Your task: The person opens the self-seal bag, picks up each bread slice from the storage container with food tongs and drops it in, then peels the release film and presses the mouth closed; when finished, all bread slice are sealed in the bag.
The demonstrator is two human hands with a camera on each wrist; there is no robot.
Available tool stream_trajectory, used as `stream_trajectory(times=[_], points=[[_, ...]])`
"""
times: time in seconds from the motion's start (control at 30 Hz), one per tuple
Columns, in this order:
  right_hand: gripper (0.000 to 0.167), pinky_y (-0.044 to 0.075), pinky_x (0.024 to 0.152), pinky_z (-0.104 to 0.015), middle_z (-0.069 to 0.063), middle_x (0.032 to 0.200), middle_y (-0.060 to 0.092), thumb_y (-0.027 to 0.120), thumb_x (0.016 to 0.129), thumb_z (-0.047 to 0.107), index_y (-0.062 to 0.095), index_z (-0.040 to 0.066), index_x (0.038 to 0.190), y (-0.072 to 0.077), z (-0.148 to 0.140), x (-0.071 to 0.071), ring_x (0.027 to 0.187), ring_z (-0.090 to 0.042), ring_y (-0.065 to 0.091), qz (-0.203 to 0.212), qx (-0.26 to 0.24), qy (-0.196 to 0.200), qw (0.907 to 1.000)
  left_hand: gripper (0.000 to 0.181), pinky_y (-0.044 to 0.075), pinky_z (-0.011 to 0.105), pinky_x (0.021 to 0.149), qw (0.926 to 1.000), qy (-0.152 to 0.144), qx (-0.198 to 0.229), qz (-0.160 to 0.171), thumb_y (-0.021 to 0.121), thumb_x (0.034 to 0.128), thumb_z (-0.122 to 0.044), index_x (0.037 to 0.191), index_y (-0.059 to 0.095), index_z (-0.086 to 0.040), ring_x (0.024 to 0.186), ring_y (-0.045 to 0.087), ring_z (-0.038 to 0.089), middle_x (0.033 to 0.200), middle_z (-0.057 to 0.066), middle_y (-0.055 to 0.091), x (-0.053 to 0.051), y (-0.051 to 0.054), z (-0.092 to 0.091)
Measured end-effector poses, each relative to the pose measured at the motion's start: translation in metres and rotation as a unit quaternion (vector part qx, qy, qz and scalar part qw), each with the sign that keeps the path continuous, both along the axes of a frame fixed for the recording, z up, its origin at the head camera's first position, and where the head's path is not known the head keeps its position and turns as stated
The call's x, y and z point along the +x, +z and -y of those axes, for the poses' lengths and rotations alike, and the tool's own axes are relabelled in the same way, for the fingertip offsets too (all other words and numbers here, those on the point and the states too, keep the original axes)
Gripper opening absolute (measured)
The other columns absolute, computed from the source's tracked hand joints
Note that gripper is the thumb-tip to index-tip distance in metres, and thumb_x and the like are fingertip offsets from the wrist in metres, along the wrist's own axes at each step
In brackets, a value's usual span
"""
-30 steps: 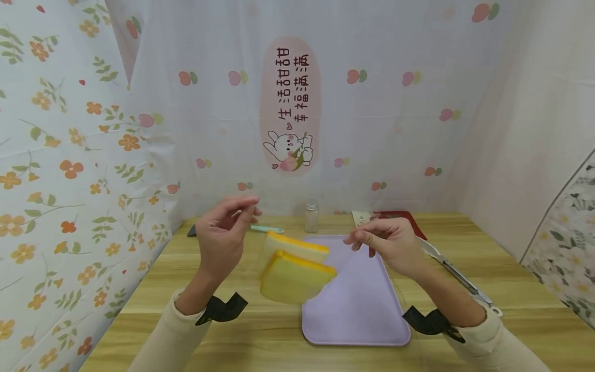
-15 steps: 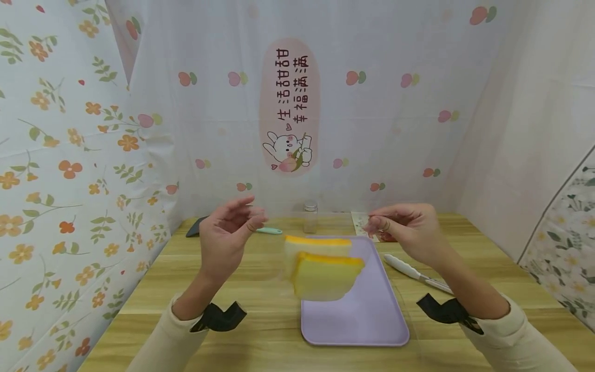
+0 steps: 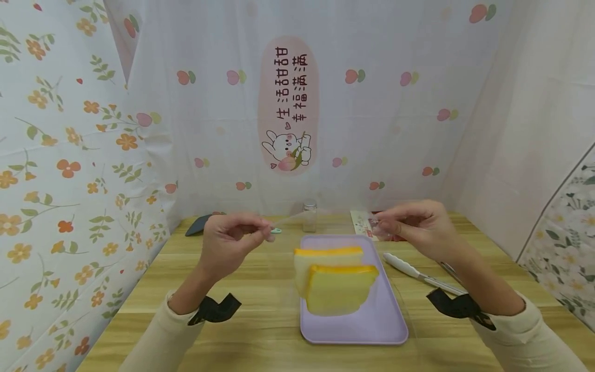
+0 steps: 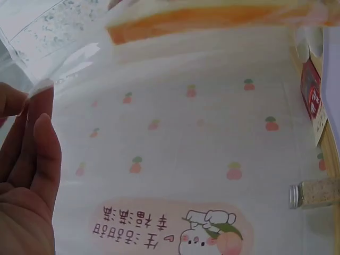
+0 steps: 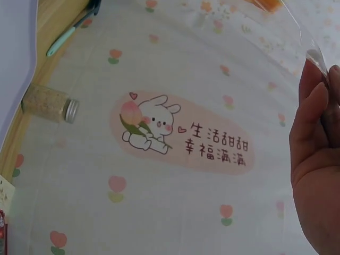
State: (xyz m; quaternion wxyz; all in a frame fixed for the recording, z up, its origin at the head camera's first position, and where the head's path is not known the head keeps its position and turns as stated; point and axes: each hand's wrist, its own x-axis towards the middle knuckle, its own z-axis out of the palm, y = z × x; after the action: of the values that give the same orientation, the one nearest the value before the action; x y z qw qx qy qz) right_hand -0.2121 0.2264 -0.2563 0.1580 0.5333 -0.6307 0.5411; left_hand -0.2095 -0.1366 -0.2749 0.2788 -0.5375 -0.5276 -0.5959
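Between my two hands hangs a clear plastic bag with bread slices in it. A front slice and one behind it stand side on, with orange-yellow crusts at the top. My left hand pinches the left side of the bag's upper edge between thumb and fingers. On the right side, my right hand pinches the same edge, as the right wrist view also shows. The bread appears over the lilac tray; whether the bag's bottom touches it I cannot tell.
White-tipped metal tongs lie right of the tray, partly behind my right forearm. Behind the tray stand a small glass jar with a metal lid and a red-and-cream packet. A dark-bladed spatula lies at the back left.
The bag of bread has moved right and is now over the tray. My right hand has moved right, away from the left hand, and the left hand has lowered slightly.
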Motion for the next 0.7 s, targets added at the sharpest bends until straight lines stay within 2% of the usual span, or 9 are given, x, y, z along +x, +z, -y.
stream_trajectory(times=[0.1, 0.2, 0.3, 0.37, 0.47, 0.57, 0.7], points=[[0.018, 0.048, 0.048, -0.024, -0.006, 0.095, 0.075, 0.064, 0.089, -0.01, 0.073, -0.007, 0.104, 0.001, -0.002, -0.005, 0.067, -0.01, 0.067, -0.024, 0.01, 0.039, 0.9989, 0.007, 0.057, 0.027, 0.068, 0.9985, -0.029, -0.024, -0.039, 0.07, 0.0894, 0.003, 0.095, 0.074, 0.006, 0.074, 0.071, 0.016, 0.087, 0.011, 0.074, -0.002, 0.002, 0.002], [0.017, 0.043, 0.044, -0.028, -0.006, 0.095, 0.074, 0.061, 0.092, -0.009, 0.073, -0.008, 0.104, 0.003, -0.003, -0.008, 0.064, -0.013, 0.059, -0.036, 0.02, 0.079, 0.996, 0.008, 0.05, 0.017, 0.063, 0.9958, -0.016, -0.06, -0.068, 0.069, 0.0922, -0.003, 0.093, 0.075, 0.001, 0.074, 0.068, 0.016, 0.084, 0.012, 0.072, -0.003, 0.004, 0.005], [0.021, 0.042, 0.043, -0.027, -0.007, 0.099, 0.074, 0.057, 0.094, -0.01, 0.073, -0.006, 0.107, 0.003, -0.006, -0.011, 0.067, -0.014, 0.058, -0.042, 0.032, 0.114, 0.992, 0.011, 0.045, 0.018, 0.056, 0.9917, -0.001, -0.099, -0.082, 0.068, 0.0941, -0.007, 0.089, 0.075, -0.001, 0.073, 0.066, 0.016, 0.085, 0.011, 0.07, -0.004, 0.005, 0.007], [0.028, 0.043, 0.043, -0.026, -0.007, 0.103, 0.074, 0.053, 0.093, -0.017, 0.073, -0.004, 0.109, 0.003, -0.008, -0.012, 0.073, -0.014, 0.062, -0.047, 0.046, 0.127, 0.9898, 0.012, 0.041, 0.019, 0.052, 0.9897, 0.002, -0.117, -0.083, 0.067, 0.095, -0.008, 0.089, 0.075, -0.002, 0.07, 0.064, 0.015, 0.086, 0.011, 0.071, -0.005, 0.005, 0.009], [0.05, 0.046, 0.044, -0.025, -0.007, 0.106, 0.074, 0.043, 0.083, -0.033, 0.074, -0.003, 0.109, 0.003, -0.012, -0.012, 0.085, -0.015, 0.065, -0.052, 0.073, 0.126, 0.988, 0.01, 0.043, 0.02, 0.05, 0.988, -0.011, -0.136, -0.071, 0.066, 0.0954, -0.006, 0.092, 0.075, -0.002, 0.069, 0.064, 0.014, 0.088, 0.013, 0.072, -0.007, 0.004, 0.01], [0.067, 0.048, 0.047, -0.023, -0.008, 0.104, 0.074, 0.038, 0.067, -0.043, 0.075, -0.002, 0.106, 0.005, -0.014, -0.011, 0.086, -0.015, 0.065, -0.058, 0.114, 0.107, 0.986, 0.009, 0.05, 0.023, 0.053, 0.9864, -0.035, -0.152, -0.051, 0.065, 0.0944, 0.0, 0.095, 0.074, -0.001, 0.069, 0.066, 0.015, 0.087, 0.016, 0.073, -0.008, 0.002, 0.011], [0.066, 0.05, 0.05, -0.022, -0.008, 0.1, 0.074, 0.045, 0.068, -0.042, 0.077, 0.002, 0.104, 0.007, -0.015, -0.006, 0.077, -0.015, 0.064, -0.068, 0.169, 0.067, 0.981, 0.019, 0.056, 0.032, 0.059, 0.9844, -0.042, -0.17, -0.019, 0.063, 0.089, 0.014, 0.093, 0.073, -0.001, 0.072, 0.069, 0.017, 0.085, 0.016, 0.073, -0.007, 0.001, 0.012]])
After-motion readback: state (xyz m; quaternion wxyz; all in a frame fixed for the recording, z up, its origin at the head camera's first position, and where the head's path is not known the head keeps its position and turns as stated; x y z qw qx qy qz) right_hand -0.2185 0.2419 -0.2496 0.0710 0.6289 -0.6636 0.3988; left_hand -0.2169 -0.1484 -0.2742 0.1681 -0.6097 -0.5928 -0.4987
